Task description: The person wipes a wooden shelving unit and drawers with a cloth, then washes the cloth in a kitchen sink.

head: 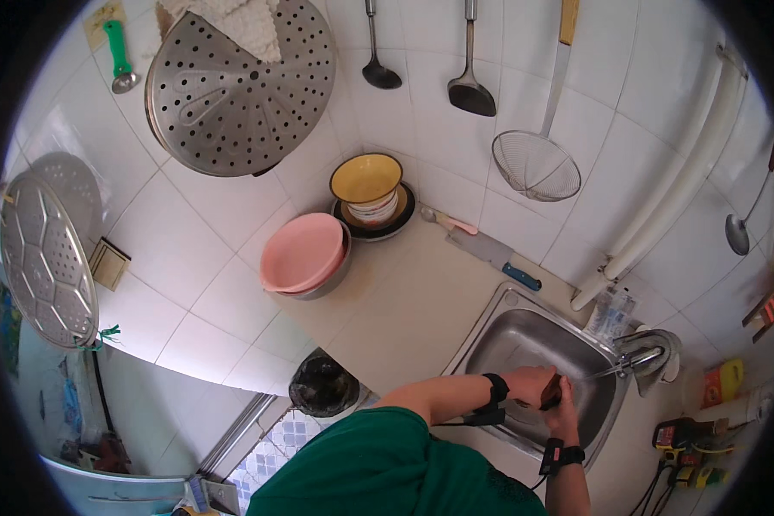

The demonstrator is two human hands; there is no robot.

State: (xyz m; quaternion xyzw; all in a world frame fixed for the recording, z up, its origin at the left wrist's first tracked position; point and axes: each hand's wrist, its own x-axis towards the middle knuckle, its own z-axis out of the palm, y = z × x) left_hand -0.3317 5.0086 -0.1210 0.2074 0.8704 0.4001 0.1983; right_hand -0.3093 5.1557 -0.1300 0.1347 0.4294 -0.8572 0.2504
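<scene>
Over the stainless steel sink (522,329), my left hand (529,385) and my right hand (562,416) hold a small dark reddish-brown object (551,392) between them. Fingers cover much of it, so its exact kind cannot be told. A thin stream of water (598,373) runs from the metal faucet (642,358) toward the right hand and the object. Both wrists wear black straps with small devices. A grey cloth (667,345) is draped around the faucet.
A cleaver (480,248) with a blue handle lies behind the sink beside a pink-handled utensil (458,224). Pink basin (303,251) and yellow bowl (366,177) stand stacked in the counter's corner. A wire skimmer (536,164) hangs above. A black-lined bin (324,385) stands below the counter edge.
</scene>
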